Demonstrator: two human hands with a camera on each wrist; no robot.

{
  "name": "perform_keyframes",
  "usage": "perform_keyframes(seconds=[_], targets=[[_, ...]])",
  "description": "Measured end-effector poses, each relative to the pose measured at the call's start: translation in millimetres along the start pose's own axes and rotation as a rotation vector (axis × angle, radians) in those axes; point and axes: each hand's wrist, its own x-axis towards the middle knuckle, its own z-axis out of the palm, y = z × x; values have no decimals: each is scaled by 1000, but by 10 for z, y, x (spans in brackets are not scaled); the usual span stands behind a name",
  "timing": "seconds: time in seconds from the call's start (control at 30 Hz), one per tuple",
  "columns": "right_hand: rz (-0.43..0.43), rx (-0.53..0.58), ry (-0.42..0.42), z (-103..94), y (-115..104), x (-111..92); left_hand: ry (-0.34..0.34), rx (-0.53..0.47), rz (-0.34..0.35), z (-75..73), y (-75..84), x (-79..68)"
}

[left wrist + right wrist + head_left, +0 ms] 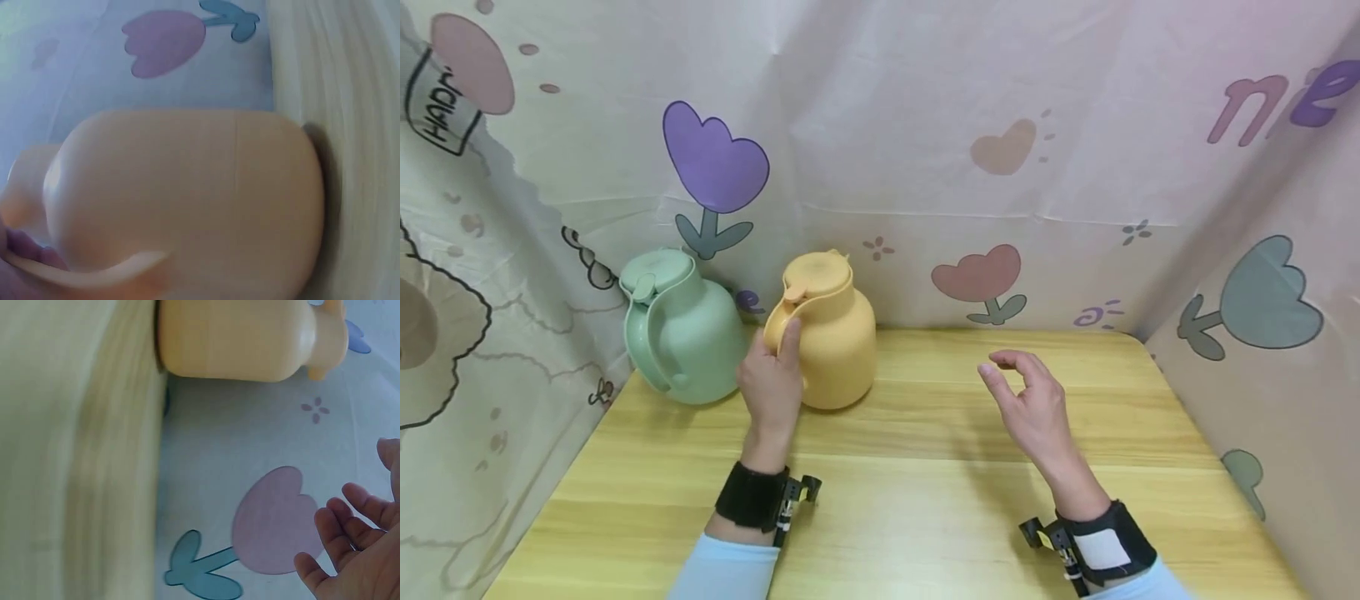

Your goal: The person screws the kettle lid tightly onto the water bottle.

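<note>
A yellow thermos jug [838,350] stands upright on the wooden table, its lid on top and its handle toward the left. My left hand [771,383] grips that handle, the thumb lying along its near side. In the left wrist view the jug's body [187,187] fills the middle, with fingers behind the handle at the lower left. My right hand [1033,408] is held above the table to the right of the jug, its fingers loosely bent around nothing. The right wrist view shows the same hand [362,556] with fingers spread, apart from the jug [237,337].
A green thermos jug [700,342] stands just left of the yellow one, near the table's back left corner. The wooden table [880,517] meets a printed curtain [880,167] at the back, and the cloth also hangs along both sides.
</note>
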Motion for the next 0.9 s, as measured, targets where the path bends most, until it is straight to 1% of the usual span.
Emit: perform_keyframes(seconds=[0.17, 0.23, 0.37, 0.5, 0.57, 0.63, 0.67, 0.7, 0.73, 0.77, 0.83, 0.9], targets=[[86, -9, -40, 53, 75, -96, 25, 34, -52, 104, -46, 111], [109, -6, -63, 73, 93, -124, 40, 47, -61, 134, -54, 143], [122, 1, -107, 110, 123, -143, 90, 80, -82, 176, -79, 184], [121, -24, -143, 127, 166, -144, 131, 106, -97, 199, -92, 182], [130, -40, -171, 126, 191, -148, 134, 110, -97, 202, -84, 175], [137, -58, -206, 128, 222, -146, 119, 98, -94, 201, -76, 172], [143, -66, -224, 127, 234, -144, 103, 88, -93, 194, -72, 170], [149, -78, -243, 125, 245, -142, 70, 75, -103, 176, -66, 165], [151, -92, -262, 125, 257, -140, 16, 53, -133, 145, -56, 158], [145, -112, -277, 123, 270, -141, -52, 27, -162, 106, -55, 148], [124, -161, -312, 118, 301, -155, -210, -11, -236, -3, -69, 106], [78, -225, -346, 111, 339, -185, -385, 0, -297, -143, -110, 33]])
